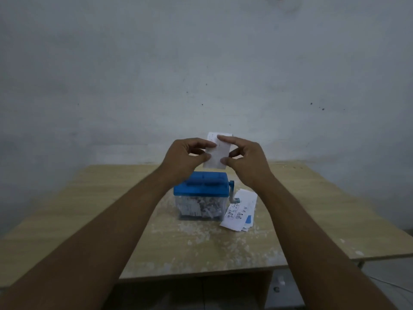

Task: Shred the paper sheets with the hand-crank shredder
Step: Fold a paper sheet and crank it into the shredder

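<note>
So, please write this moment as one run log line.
left hand: pinches paper sheet | right hand: pinches paper sheet | paper sheet: above shredder

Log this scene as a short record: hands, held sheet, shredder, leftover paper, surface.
left hand: pinches the left edge of the held sheet
right hand: pinches its right edge
held sheet: upright in the air, seemingly above the shredder, not in the slot
shredder: blue lid on a clear bin that holds shreds
crank: on the shredder's right side, untouched
spare sheets: loose pile right of the shredder
table: light wood, paper bits scattered on it
</note>
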Demonstrator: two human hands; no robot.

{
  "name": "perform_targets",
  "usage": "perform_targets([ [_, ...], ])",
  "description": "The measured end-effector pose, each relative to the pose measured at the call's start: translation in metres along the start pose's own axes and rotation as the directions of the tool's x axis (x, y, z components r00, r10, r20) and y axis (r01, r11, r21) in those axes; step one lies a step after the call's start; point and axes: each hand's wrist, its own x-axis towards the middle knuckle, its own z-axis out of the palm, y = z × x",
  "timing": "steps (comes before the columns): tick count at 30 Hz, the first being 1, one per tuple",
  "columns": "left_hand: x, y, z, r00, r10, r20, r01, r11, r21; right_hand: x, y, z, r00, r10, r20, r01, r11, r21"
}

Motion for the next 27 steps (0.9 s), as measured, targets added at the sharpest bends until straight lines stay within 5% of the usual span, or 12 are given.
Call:
perform_targets([
  [16,-0.001,-0.070,0.000,0.991,-0.119,-0.059,0.124,0.988,0.097,0.016,0.055,0.055,0.992,0.090,0.083,-0.086,0.995,-0.045],
  [27,0.001,-0.099,0.011,0.994,-0.103,0.020,0.100,0.986,0.136,0.014,0.083,0.068,0.994,0.106,0.031,-0.105,0.994,-0.017],
])
